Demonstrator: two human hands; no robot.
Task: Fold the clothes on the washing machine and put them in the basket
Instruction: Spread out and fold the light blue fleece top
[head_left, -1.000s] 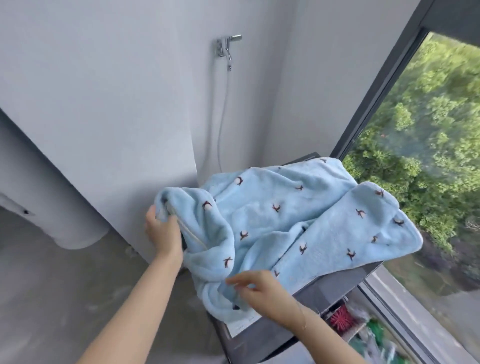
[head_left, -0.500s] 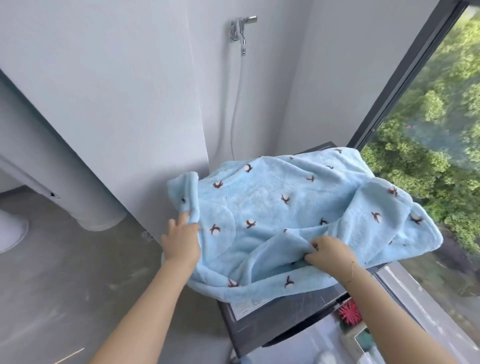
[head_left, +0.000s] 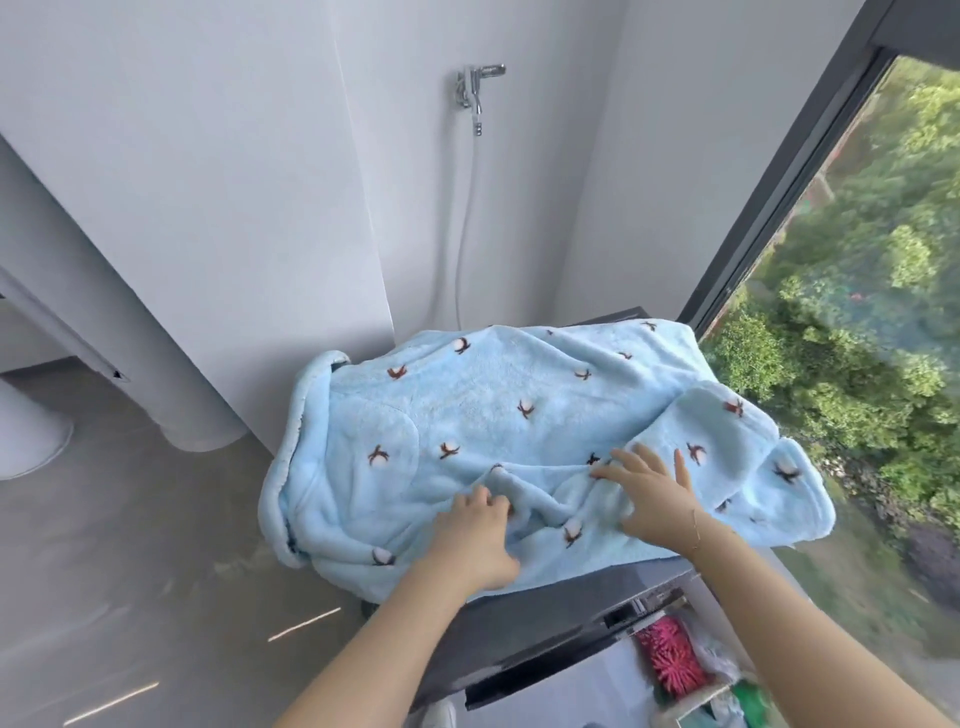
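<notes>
A fluffy blue garment (head_left: 493, 415) with little brown and white flowers lies spread over the top of the washing machine (head_left: 561, 618), covering almost all of it and hanging over the left and right edges. Both hands are near the front edge, close but apart. The left hand (head_left: 478, 535) seems to pinch a raised fold of the cloth with curled fingers, though the blur makes it hard to be sure. The right hand (head_left: 654, 493) lies flat on the cloth, fingers spread.
</notes>
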